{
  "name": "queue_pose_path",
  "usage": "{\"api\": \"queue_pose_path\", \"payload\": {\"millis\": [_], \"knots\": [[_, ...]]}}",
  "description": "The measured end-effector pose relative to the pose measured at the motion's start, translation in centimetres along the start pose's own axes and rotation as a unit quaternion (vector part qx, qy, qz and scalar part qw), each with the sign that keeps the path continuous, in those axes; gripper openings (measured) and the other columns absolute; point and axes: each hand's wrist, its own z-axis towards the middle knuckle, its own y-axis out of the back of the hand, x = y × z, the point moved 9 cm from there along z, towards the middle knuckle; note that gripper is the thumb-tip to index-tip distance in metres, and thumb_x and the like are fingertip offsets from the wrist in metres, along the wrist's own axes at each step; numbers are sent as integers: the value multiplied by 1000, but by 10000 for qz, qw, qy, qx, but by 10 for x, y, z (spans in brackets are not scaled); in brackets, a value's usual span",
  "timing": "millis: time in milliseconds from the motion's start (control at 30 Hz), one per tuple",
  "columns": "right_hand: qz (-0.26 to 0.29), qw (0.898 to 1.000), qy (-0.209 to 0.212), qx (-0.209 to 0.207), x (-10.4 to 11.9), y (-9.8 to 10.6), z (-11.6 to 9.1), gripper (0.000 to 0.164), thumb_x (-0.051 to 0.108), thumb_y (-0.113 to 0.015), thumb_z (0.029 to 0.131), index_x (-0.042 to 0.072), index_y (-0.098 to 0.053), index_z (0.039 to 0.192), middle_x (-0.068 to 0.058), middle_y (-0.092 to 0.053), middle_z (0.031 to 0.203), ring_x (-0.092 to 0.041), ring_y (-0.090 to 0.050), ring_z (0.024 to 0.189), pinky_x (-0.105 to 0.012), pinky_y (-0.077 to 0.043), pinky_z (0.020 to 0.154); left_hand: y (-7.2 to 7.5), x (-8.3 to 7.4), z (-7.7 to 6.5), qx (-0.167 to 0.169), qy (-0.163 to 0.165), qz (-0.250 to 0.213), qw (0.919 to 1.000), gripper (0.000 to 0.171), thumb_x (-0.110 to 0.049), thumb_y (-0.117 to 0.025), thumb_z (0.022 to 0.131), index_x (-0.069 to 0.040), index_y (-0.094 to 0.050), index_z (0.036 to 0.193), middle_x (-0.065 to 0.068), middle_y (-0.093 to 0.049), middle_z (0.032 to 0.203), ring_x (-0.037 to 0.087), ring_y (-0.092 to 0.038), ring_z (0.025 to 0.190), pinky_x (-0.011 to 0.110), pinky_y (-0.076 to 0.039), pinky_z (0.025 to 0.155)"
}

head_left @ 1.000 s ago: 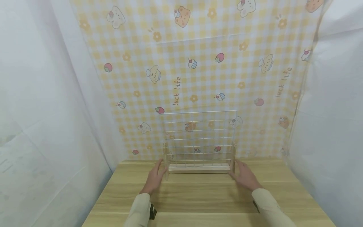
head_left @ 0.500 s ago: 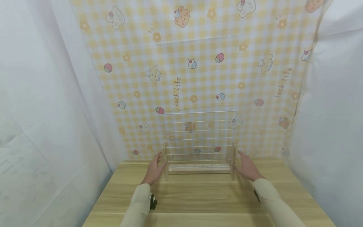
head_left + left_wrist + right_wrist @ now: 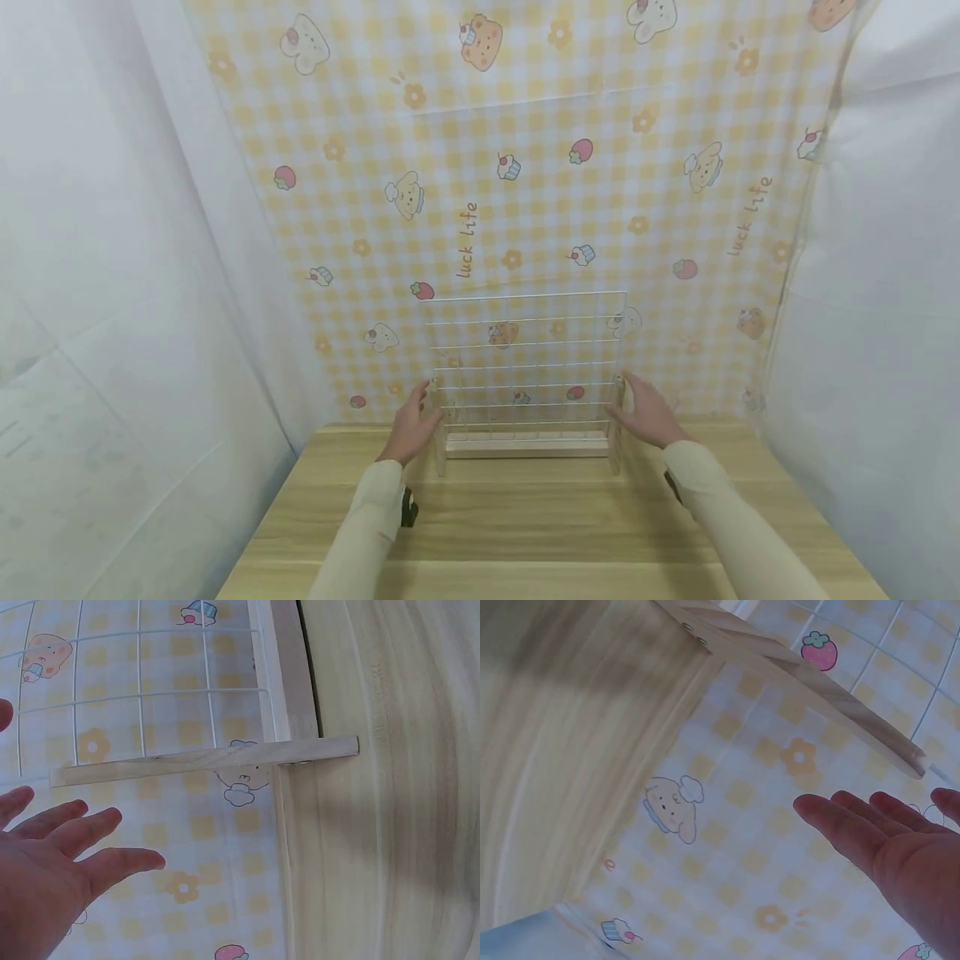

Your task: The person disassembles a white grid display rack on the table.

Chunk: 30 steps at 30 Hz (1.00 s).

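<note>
A rack with a white wire grid (image 3: 525, 342) stands upright at the back of the table, on a pale wooden base bar (image 3: 527, 451) between two wooden side posts. Beside the left post (image 3: 202, 760) is my left hand (image 3: 411, 427), its fingers spread; the left wrist view shows a gap between them and the wood. My right hand (image 3: 647, 414) is at the other side, near the top of the right post (image 3: 817, 690). Its fingers look straight in the right wrist view, apart from the post. Neither hand holds anything.
Behind the rack hangs a yellow checked cloth (image 3: 540, 200) with cartoon prints. White sheets close off the left side (image 3: 150, 333) and the right side (image 3: 870, 333). The wood-grain tabletop (image 3: 525, 521) runs forward from the rack.
Both hands have risen along the side posts, from near the base to about the tops. The rack has not visibly moved.
</note>
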Motion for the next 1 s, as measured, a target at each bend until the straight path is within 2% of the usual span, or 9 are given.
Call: {"api": "queue_pose_path", "payload": {"millis": [133,300,567,700,833,1000], "knots": [[-115,9999,-4,49,3,4,5,78,33,-61,98,-14,-26,150,-41,-39,148,-60,-41,133,-70,-36,111,-1,-4,7,34,-12,176,9998,70,-25,-55,98,-9,-24,158,28,-31,161,51,-38,144,65,-38,114],[-174,9993,-179,282,3,3,12,79,36,-60,99,-12,-25,151,-39,-41,148,-59,-41,134,-69,-36,111,-2,-7,15,81,13,182,9998,69,-22,-55,98,-5,-24,157,27,-32,161,52,-39,142,65,-40,112],[44,9968,-357,709,2,-3,14,80,34,-59,100,-16,-22,150,-41,-37,150,-58,-39,136,-66,-36,113,-8,1,23,181,263,27,9995,72,-24,-55,98,-4,-22,158,26,-29,162,52,-38,143,62,-39,114],[177,9945,-533,889,-4,-10,11,82,38,-58,100,-14,-20,151,-40,-36,151,-57,-44,135,-64,-41,110,-11,5,22,207,296,-102,9993,71,-20,-55,98,-3,-21,158,26,-26,164,52,-37,144,61,-38,115],[167,9942,-564,903,-9,-12,12,80,36,-59,100,-13,-22,151,-41,-41,147,-55,-51,128,-61,-49,103,-12,6,22,248,312,-69,9992,72,-20,-55,98,-4,-20,159,26,-26,163,52,-37,143,62,-39,114],[90,9959,-456,782,-8,-11,14,78,35,-60,100,-13,-25,150,-40,-45,144,-54,-54,126,-61,-50,102,-9,6,22,230,325,-6,9992,71,-22,-55,99,-6,-20,159,29,-27,162,52,-39,142,62,-40,113]]}}
